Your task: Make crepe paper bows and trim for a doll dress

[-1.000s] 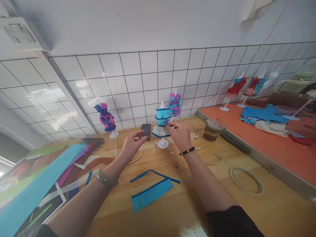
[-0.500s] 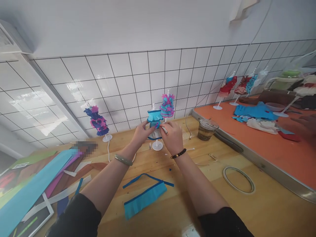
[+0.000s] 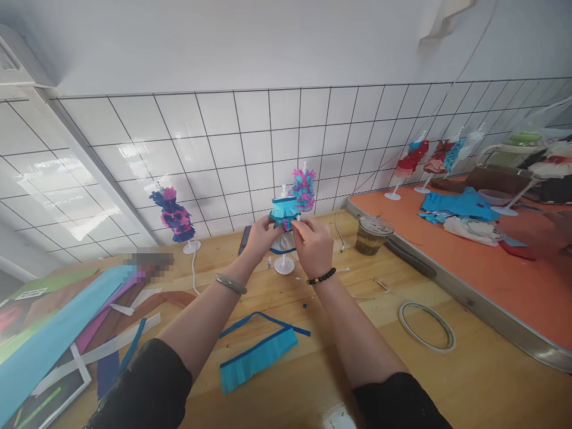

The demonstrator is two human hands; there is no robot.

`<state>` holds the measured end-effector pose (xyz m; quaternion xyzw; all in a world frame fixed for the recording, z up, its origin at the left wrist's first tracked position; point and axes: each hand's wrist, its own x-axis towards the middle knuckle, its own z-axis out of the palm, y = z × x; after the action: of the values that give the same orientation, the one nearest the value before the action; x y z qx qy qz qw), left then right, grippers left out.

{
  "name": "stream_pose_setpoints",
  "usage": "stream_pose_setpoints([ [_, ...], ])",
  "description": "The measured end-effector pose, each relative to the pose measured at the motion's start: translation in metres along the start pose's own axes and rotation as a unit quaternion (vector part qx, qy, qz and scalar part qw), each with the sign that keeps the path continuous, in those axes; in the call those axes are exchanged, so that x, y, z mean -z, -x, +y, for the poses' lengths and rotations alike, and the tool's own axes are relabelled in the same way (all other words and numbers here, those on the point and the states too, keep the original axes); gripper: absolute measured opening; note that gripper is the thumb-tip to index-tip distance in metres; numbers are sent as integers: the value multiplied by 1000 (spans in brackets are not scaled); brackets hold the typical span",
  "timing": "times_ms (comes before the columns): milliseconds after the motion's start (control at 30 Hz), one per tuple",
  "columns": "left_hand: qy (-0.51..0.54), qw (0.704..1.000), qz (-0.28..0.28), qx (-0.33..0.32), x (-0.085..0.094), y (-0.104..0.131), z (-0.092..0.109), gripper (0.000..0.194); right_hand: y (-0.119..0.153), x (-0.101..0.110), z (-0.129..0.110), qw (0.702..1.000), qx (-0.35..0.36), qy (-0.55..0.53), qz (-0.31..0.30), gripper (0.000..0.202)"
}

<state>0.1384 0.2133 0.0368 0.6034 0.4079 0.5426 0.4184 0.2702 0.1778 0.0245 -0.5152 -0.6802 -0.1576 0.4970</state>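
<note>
A small white mannequin stand (image 3: 284,265) wears a light-blue paper dress (image 3: 285,207) with dark-blue edging and a white skirt. My left hand (image 3: 259,241) is closed on the dress's left side at the waist, fingers partly hidden behind it. My right hand (image 3: 315,243) pinches at the waist from the right, its fingertips on a small pink-and-purple ruffle (image 3: 286,224). Just behind stands another mannequin in a pink-and-turquoise dress (image 3: 304,189). Nearer me on the table lie a pleated light-blue strip (image 3: 259,359) and a thin dark-blue strip (image 3: 277,320).
Coloured paper sheets (image 3: 58,325) and offcuts cover the left side. A mannequin in a navy-and-pink dress (image 3: 175,217) stands near the tiled wall. Rightward are a lidded cup (image 3: 374,234), a tape roll (image 3: 426,326), and a raised orange surface (image 3: 496,280) with more dressed mannequins.
The dressed mannequin has shifted slightly right and turned a little in my hands. My left hand has moved right, exposing a dark flat object beside it. The view has shifted slightly.
</note>
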Motion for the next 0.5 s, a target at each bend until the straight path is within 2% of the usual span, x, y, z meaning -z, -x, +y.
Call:
stream_pose_setpoints([
  [267,42,998,-42,-15,-1,3,-3,39,-1,3,1,1000,-7,-5,16,24],
  [500,91,994,-63,13,-2,7,-1,37,-1,6,1,1000,-10,0,19,25],
])
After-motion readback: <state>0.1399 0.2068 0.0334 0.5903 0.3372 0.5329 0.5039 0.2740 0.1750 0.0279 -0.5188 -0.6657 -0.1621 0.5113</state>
